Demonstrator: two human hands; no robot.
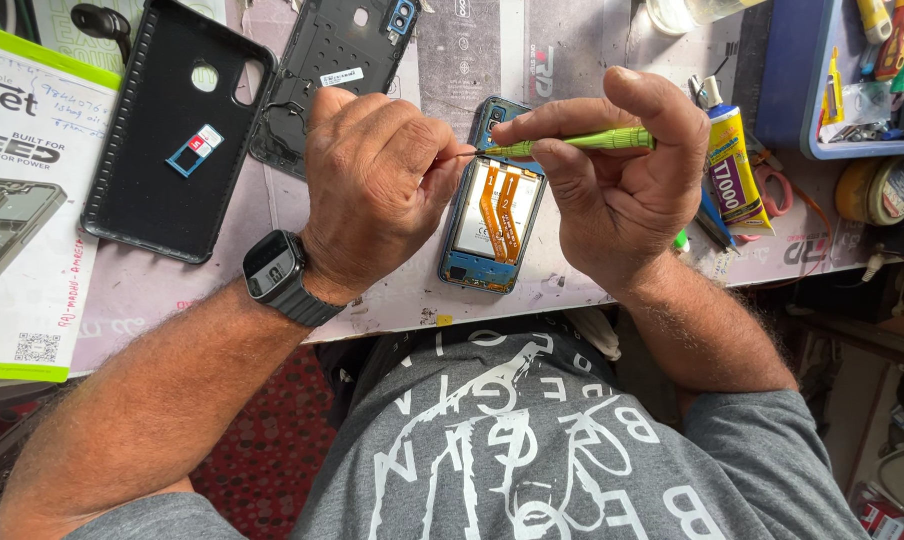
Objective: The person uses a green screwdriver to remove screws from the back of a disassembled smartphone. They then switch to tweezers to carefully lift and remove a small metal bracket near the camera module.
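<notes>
An opened blue phone (492,215) lies face down on the work mat (172,300), its battery and two orange flex cables showing. My right hand (622,180) grips a thin green screwdriver (582,142) held level above the phone's top end. My left hand (372,190), with a dark smartwatch (272,270) on the wrist, hovers beside the phone's left edge. Its fingertips are pinched together around the screwdriver's metal tip (457,155). Whether something tiny sits between those fingers is hidden.
A black phone case (142,170) with a small blue SIM tray (194,150) on it lies at left, next to a dark back cover (337,60). A printed box (22,200) sits far left. A yellow glue tube (737,165), a blue tool tray (802,90) and a tape roll (882,190) stand at right.
</notes>
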